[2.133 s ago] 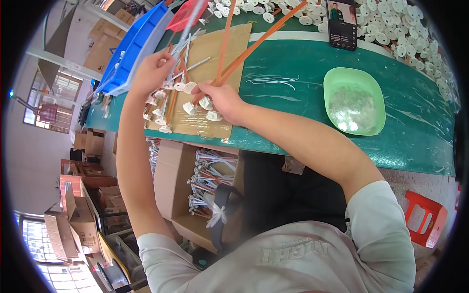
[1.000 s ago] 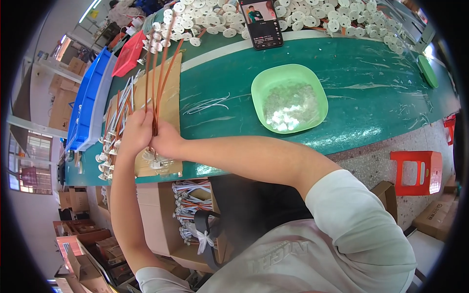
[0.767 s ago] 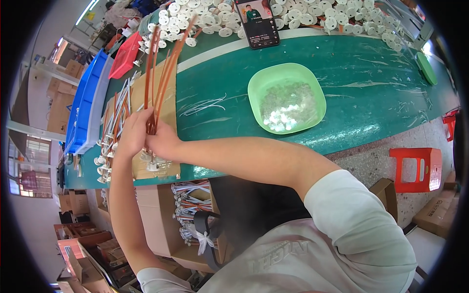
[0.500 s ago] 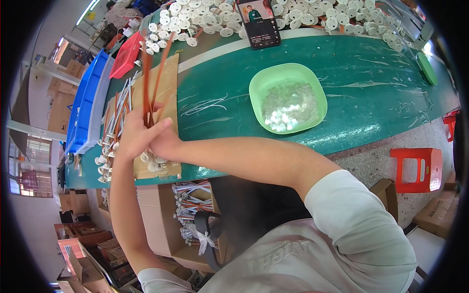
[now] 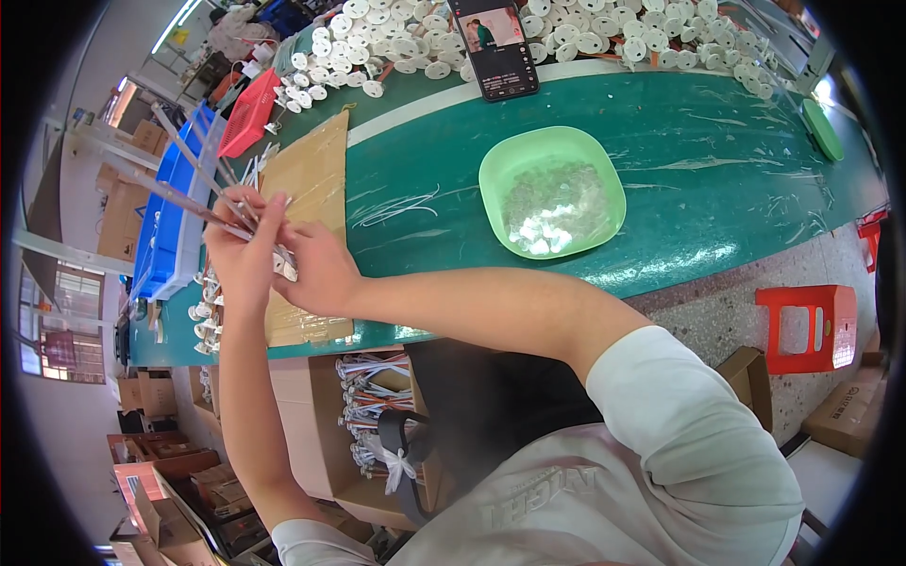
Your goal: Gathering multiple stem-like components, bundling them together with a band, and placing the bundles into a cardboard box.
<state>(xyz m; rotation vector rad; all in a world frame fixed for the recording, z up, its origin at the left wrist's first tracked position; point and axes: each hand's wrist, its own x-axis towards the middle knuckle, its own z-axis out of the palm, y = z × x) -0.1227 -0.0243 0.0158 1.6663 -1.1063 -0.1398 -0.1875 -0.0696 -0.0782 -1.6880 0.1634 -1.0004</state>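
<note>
My left hand is closed around a bundle of thin sticks or wires, whose long ends point up and left. White round heads show at the bundle's lower end, between my hands. Against those heads my right hand is curled, its fingertips partly hidden. Both hands are over the left side of a brown cardboard sheet on the green table. More white-headed pieces lie just left of the sheet, partly covered by my left hand and forearm.
A green bowl of small clear pieces stands on the table; thin white strands lie left of it. Behind are a phone and heaped white discs. Blue and red crates stand left. Below, a carton holds wired pieces.
The bundle has tipped from nearly upright toward the upper left. My left hand has turned with it, and my right hand now shows beside it at the white heads.
</note>
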